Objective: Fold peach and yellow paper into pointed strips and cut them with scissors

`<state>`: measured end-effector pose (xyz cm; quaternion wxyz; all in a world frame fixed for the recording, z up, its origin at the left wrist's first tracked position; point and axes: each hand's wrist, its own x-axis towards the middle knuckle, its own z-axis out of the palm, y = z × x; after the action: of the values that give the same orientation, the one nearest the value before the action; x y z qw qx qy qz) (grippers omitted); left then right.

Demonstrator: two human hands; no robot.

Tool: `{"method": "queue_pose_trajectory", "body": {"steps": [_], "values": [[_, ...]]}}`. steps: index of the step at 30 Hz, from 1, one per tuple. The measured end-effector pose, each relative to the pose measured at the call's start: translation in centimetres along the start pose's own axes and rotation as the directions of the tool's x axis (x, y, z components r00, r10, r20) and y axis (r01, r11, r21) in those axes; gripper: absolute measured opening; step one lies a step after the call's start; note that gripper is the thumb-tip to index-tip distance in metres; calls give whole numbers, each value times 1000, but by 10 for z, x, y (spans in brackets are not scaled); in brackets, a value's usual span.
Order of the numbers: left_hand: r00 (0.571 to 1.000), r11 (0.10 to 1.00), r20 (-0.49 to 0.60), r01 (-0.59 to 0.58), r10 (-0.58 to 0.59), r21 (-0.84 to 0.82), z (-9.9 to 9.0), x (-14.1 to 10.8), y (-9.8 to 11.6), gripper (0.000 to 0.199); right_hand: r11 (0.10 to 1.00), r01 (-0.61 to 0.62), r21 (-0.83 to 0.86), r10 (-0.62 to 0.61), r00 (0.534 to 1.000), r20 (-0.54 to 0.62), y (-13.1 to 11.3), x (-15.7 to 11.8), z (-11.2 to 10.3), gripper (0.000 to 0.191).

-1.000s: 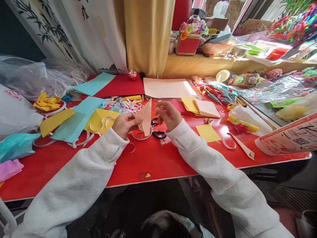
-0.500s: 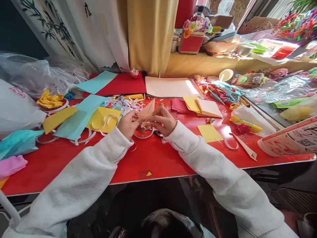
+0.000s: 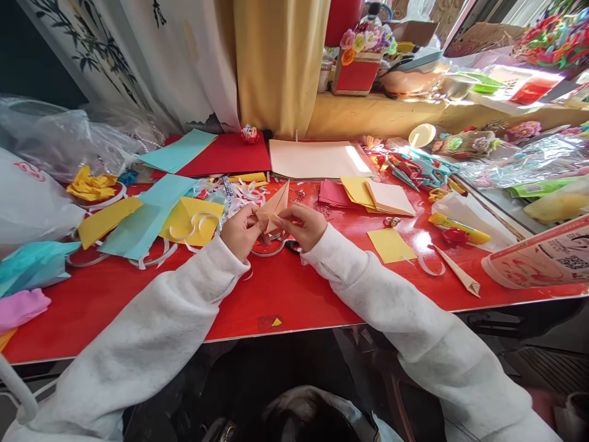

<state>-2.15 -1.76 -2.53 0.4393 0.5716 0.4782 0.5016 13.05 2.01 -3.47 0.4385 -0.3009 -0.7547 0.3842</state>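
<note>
A folded piece of peach paper (image 3: pixel 278 201) with a pointed tip facing up is pinched between my two hands, above the red table (image 3: pixel 294 294). My left hand (image 3: pixel 243 232) grips its lower left side with thumb and fingers. On the lower right side, my right hand (image 3: pixel 304 226) pinches the same paper, its fingers bent. Part of the lower fold is hidden behind my fingertips. Beneath my hands lie a pale ring-shaped strip and the dark handle of a tool (image 3: pixel 292 247), partly covered.
Left of my hands are blue sheets (image 3: pixel 147 221), yellow paper (image 3: pixel 196 215) and white paper scraps (image 3: pixel 243 197). To the right lie stacked paper squares (image 3: pixel 391 197), a yellow square (image 3: pixel 391 245), a glue stick (image 3: pixel 460 228), a paper cone (image 3: pixel 458 270) and a large cup (image 3: pixel 538 258).
My right fingers have come down from a raised, bent pose and now pinch the paper's lower right side. The folded paper shows more of its face; my left hand has barely shifted.
</note>
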Motion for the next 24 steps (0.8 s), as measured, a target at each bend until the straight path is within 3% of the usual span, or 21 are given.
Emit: {"method": "queue_pose_trajectory", "body": {"steps": [5, 8, 11, 14, 16, 19, 24], "values": [[996, 996, -90, -9, 17, 86, 0, 2, 1, 36, 982, 95, -161, -98, 995, -13, -1, 2, -5, 32], [994, 987, -87, -59, 73, 151, -1, 3, -2, 37, 971, 106, -213, -104, 994, 24, 0, 2, -6, 32], [967, 939, -101, -200, 236, 279, -2, 2, -2, 39, 962, 103, -253, -100, 995, 22, -1, 3, -6, 32], [933, 854, -48, -305, 356, 421, -4, 0, 2, 21, 943, 138, -304, -133, 990, 36, -3, 3, -9, 31], [934, 826, -7, -313, 358, 468, -6, 0, 4, 15, 933, 180, -310, -167, 984, 67, -4, 3, -11, 28], [938, 838, -45, -284, 343, 466, -7, 1, 3, 16, 946, 182, -268, -171, 983, 63, -3, 2, -11, 23], [964, 887, -111, -173, 241, 427, -6, 0, 3, 17, 995, 0, -104, -2, 1000, -21, 5, 0, -4, 21]]}}
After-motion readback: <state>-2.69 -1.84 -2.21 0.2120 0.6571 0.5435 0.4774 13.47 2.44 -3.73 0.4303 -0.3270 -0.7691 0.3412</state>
